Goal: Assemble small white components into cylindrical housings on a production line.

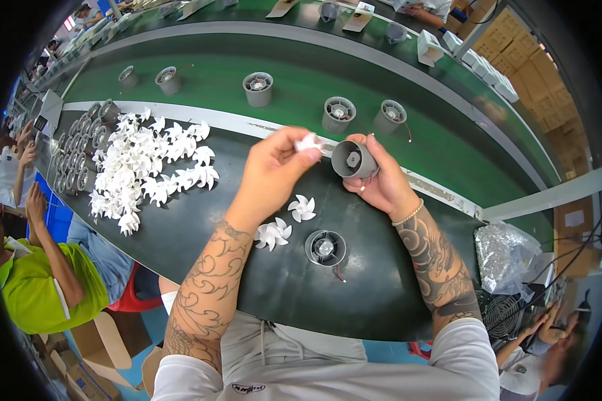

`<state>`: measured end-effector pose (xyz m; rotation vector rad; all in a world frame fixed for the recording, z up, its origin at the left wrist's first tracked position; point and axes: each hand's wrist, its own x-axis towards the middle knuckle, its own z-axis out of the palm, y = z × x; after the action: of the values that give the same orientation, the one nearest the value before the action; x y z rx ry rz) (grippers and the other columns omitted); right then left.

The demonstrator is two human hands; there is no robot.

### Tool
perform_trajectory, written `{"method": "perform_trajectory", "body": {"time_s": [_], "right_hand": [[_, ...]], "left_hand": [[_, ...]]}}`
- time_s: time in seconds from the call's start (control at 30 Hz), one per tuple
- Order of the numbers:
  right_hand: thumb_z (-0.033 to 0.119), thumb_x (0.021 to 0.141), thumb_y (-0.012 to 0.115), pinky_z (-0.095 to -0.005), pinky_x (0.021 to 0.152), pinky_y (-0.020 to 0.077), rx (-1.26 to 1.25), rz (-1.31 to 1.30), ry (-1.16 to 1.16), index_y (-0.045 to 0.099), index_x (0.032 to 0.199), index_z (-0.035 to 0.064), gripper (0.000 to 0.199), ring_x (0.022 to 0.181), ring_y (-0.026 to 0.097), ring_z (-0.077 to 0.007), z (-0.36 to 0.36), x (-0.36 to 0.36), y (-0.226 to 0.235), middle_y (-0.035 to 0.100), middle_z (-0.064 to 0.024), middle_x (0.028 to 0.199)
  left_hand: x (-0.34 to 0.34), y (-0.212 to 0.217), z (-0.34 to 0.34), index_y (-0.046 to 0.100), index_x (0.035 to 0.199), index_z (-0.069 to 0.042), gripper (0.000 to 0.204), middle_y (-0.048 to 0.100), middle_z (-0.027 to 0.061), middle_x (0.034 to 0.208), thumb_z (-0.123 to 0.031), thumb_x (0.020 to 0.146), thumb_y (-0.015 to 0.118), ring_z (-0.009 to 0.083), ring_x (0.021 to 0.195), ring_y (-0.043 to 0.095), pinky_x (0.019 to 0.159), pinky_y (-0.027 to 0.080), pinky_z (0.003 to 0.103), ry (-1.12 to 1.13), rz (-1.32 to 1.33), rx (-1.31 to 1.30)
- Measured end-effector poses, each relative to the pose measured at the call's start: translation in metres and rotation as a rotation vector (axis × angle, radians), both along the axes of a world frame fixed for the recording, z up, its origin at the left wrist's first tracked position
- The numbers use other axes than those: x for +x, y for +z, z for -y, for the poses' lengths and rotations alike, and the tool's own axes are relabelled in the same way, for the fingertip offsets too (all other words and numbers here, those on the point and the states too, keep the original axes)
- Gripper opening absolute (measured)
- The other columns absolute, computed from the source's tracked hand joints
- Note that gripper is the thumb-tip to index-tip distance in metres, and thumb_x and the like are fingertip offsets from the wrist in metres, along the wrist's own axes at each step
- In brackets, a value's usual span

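Observation:
My left hand [281,160] pinches a white fan impeller [309,143], partly hidden by the fingers. Just right of it, my right hand [381,175] is wrapped round a grey cylindrical fan housing [346,160], its opening tilted toward me and a hub showing inside. The impeller and the housing are close, but I cannot tell if they touch. Two loose impellers, one [302,208] above the other [273,234], lie on the dark table below my hands. Near them stands another grey housing [326,248] with a short red wire.
At the left lies a big pile of white impellers [137,160], with many grey housings [77,154] stacked behind. Several housings stand on the green conveyor [214,60] beyond the white rail [247,125]. A clear bag of small parts [508,257] sits at right; co-workers sit on both sides.

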<state>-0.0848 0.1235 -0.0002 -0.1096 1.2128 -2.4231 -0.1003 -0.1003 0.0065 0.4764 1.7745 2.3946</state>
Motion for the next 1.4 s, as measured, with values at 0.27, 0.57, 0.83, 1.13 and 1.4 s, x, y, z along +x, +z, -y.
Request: {"method": "perform_trajectory", "body": {"time_s": [0.27,0.57,0.83,1.13,1.4], "right_hand": [[0.05,0.106,0.033,-0.0213,0.048,0.0329,0.148,-0.032,-0.032,0.057,0.113,0.0089,0.048,0.061,0.048,-0.0058,0.009,0.004,0.002,0.061,-0.0017,0.089],[0.047,0.107,0.033,-0.0195,0.047,0.0342,0.155,-0.091,-0.025,0.056,0.114,0.0066,0.047,0.06,0.049,-0.005,0.009,0.005,0.002,0.061,-0.0025,0.084],[0.043,0.105,0.042,-0.0213,0.056,0.0492,0.174,-0.145,0.021,0.056,0.114,0.0064,0.04,0.081,0.062,-0.0082,0.004,0.003,-0.001,0.062,-0.005,0.098],[0.034,0.103,0.047,-0.0224,0.066,0.0482,0.363,-0.273,-0.099,0.058,0.111,0.0056,0.032,0.082,0.057,-0.0074,0.008,0.009,-0.005,0.059,-0.0038,0.097],[0.042,0.102,0.049,-0.0239,0.041,0.0405,0.301,-0.203,-0.01,0.06,0.108,0.0103,0.034,0.05,0.047,-0.0074,0.009,0.005,-0.012,0.056,-0.0012,0.078]], "left_hand": [[0.014,0.002,-0.017,0.073,0.1,-0.003,0.017,0.061,0.0091,0.118,-0.008,0.084,0.075,0.0221,0.101,0.063,0.085,0.052,0.034,-0.028,-0.53,-0.449],[0.011,0.002,-0.016,0.073,0.093,-0.001,0.017,0.067,0.0082,0.109,0.0,0.077,0.078,0.0199,0.095,0.066,0.08,0.055,0.031,0.04,-0.556,-0.421],[0.012,-0.002,-0.017,0.071,0.091,0.0,0.015,0.067,0.0091,0.112,0.001,0.078,0.078,0.0184,0.098,0.066,0.085,0.055,0.031,0.002,-0.474,-0.377],[0.017,-0.005,-0.026,0.061,0.08,0.0,0.019,0.067,0.0099,0.103,0.003,0.075,0.079,0.0167,0.093,0.065,0.078,0.056,0.031,-0.043,-0.237,-0.222],[0.011,-0.005,-0.012,0.048,0.083,-0.003,0.028,0.058,0.008,0.111,0.004,0.076,0.075,0.0144,0.097,0.056,0.087,0.048,0.028,-0.127,-0.261,-0.355]]}}
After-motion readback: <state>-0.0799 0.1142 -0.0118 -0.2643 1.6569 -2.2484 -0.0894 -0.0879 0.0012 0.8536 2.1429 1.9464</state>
